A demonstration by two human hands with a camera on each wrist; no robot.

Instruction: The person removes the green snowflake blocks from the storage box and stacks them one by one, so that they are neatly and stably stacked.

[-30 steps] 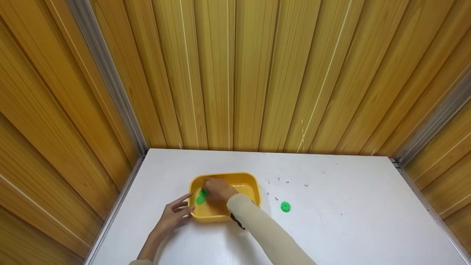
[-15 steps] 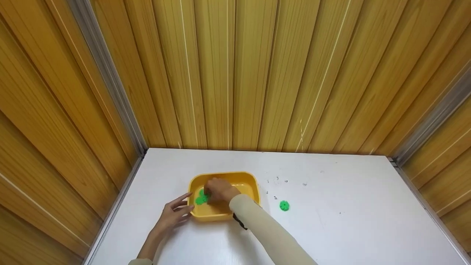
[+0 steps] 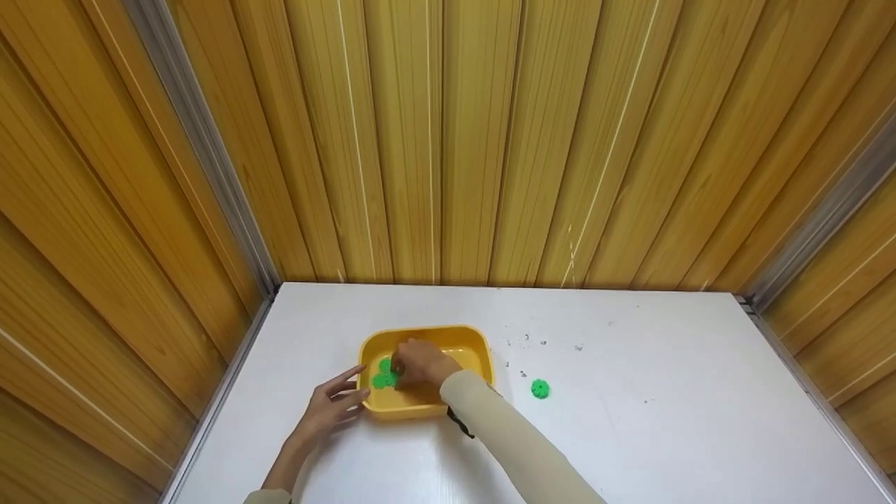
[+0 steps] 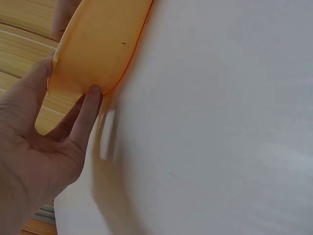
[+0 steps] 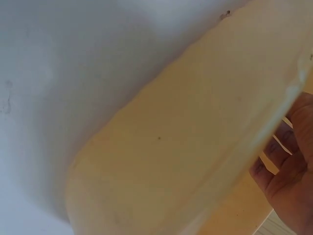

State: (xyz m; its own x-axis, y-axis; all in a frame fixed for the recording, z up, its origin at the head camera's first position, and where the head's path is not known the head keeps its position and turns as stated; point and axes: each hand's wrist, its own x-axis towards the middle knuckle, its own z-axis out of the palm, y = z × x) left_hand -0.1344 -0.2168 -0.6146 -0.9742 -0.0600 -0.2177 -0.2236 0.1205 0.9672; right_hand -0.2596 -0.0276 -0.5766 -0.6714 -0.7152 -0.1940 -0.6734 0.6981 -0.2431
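left hand (image 3: 332, 406) spread, touching yellow tray (image 3: 399, 414) at left edge; right hand (image 3: 420, 362), nearer green pieces (image 3: 380, 381), curled inside, hold unclear; pieces just to its left.

Extends the left forearm (image 3: 285, 463), bare as far as a sleeve cuff (image 3: 269, 497) low in the head view, and holds the left hand (image 3: 330, 409) with thumb and index finger well apart, tips aimed at the right hand (image 3: 418, 360). In the left wrist view, shows the palm and long, barely bent fingers (image 4: 84, 117). Slants the right forearm (image 3: 528, 451), in a beige sleeve (image 3: 476, 402), inward from the lower right, back of the hand upward, fingers curled downward.
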